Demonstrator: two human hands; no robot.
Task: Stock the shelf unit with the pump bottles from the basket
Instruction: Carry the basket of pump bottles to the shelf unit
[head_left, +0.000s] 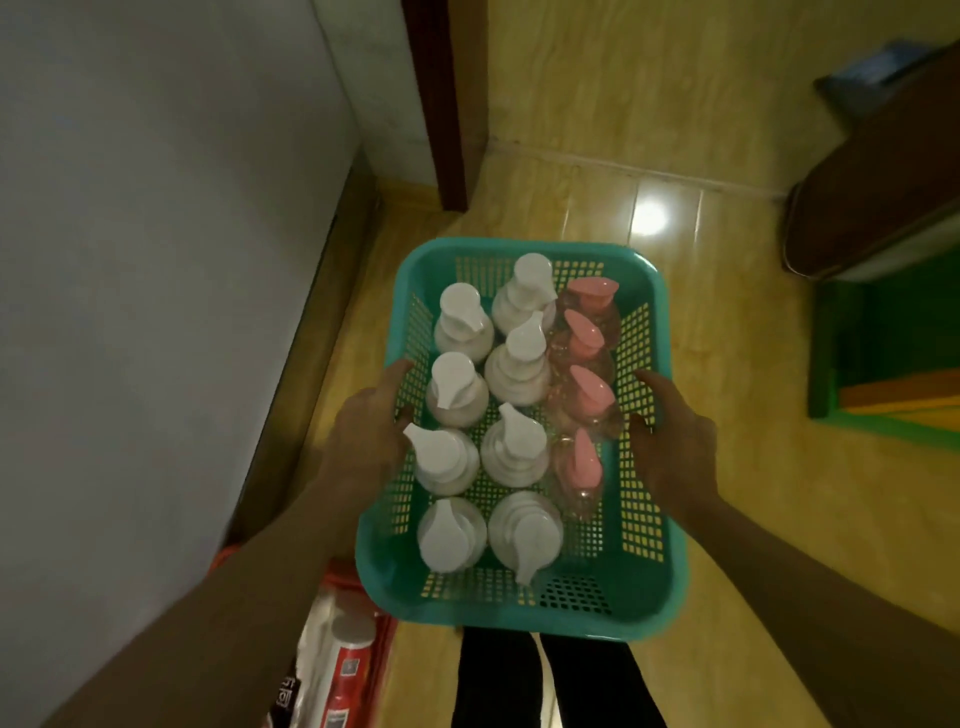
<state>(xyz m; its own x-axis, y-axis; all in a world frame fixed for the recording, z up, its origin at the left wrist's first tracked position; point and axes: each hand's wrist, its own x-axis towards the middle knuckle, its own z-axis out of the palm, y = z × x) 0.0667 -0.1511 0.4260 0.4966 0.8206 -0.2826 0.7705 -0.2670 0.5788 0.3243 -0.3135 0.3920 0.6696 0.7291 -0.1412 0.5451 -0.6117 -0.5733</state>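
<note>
I look straight down at a teal plastic basket (644, 525) held above the floor. Several white pump bottles (519, 452) stand upright in two rows inside it. Several clear pink pump bottles (584, 395) line its right side. My left hand (371, 431) grips the left rim, fingers curled over the wall. My right hand (670, 447) clasps the right rim. No shelf unit can be seen.
A grey-white wall (156, 260) with a dark skirting runs along the left. A dark door frame (441, 104) stands ahead. A green step or frame (883, 364) and brown furniture (883, 182) lie to the right. Red and white packages (343, 660) sit at the lower left.
</note>
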